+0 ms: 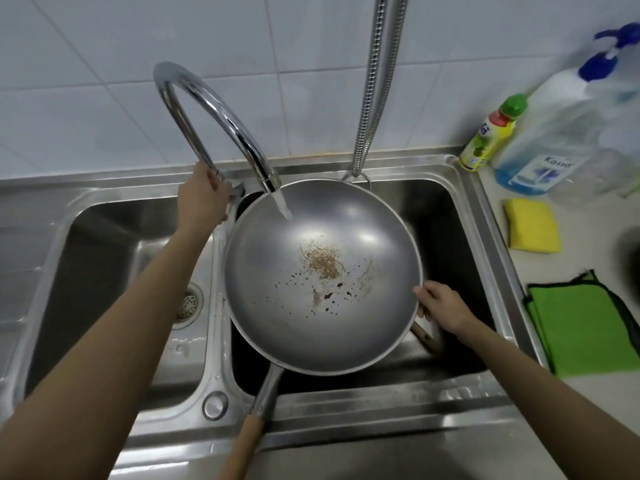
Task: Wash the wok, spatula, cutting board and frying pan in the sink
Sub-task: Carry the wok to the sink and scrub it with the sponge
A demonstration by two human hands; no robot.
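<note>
The wok (pixel 322 275) sat tilted over the right basin of the sink (pixel 464 216), water from the faucet (pixel 214 112) hitting its far wall, burnt bits at centre; right hand (pixel 441 306) pinched the near-right rim w/ curled fingers. Left hand (pixel 202 202), opposite the rim grip, curled round the tap lever. Looked stiff, wide and slick when wet, so prob. steadier held by the wooden handle (pixel 244 445) below-left of the grip.

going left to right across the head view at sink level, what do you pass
left basin drain → left hand on the tap → wok → right hand gripping the wok rim → yellow sponge → green cloth
</note>
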